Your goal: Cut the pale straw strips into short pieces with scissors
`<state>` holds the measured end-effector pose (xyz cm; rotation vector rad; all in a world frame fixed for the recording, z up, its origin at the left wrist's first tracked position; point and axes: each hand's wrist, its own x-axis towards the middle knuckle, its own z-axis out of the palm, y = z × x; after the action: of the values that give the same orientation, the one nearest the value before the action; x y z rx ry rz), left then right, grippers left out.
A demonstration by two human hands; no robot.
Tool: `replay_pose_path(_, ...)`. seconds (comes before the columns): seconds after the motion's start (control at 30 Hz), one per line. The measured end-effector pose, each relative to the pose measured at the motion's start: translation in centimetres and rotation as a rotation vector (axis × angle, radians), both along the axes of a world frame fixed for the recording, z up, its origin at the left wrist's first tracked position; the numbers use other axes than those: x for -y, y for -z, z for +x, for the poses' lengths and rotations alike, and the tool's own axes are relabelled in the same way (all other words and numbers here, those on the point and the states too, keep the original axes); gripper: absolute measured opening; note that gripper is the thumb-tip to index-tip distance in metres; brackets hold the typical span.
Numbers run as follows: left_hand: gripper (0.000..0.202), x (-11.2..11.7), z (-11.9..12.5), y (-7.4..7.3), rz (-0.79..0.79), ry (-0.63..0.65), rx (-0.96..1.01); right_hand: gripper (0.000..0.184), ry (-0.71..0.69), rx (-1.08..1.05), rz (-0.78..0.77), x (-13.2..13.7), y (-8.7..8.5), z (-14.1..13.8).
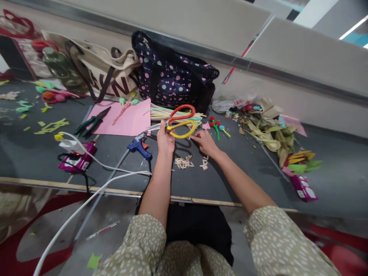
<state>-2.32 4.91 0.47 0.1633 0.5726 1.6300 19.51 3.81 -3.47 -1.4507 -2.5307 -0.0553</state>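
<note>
My left hand [165,138] is closed on a pair of scissors [179,122] with one red and one yellow handle loop, its blades pointing left. The scissors hang just above a bundle of pale yellow and green strips [161,113] lying on the dark table [235,168]. My right hand [204,142] rests on the table just right of the yellow loop, fingers stretched toward it and holding nothing. Small cut pale pieces [184,162] lie in two little heaps in front of both hands.
A blue glue gun [140,147], pink paper sheet [126,117], green-handled pliers [91,122] and a magenta power strip [77,161] with white cables lie left. Two bags [169,76] stand behind. Leaf scraps [270,134] and a pink box [304,188] lie right.
</note>
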Motion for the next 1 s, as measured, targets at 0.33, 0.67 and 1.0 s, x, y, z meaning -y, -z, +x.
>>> replay_pose_path(0.33, 0.023, 0.0, 0.0, -0.2, -0.015, 0.004, 0.030, 0.027, 0.081, -0.163, -0.010, -0.6, 0.2, -1.8)
replay_pose_path(0.67, 0.028, 0.0, 0.1, 0.5, -0.027, 0.026, -0.123, 0.019, 0.194, -0.165, -0.020, -1.1, 0.1, -4.1)
replay_pose_path(1.0, 0.040, 0.3, 1.1, 1.7, -0.072, 0.176, -0.581, 0.034, 0.650, -0.398, 0.030, 3.5, -1.1, 8.2)
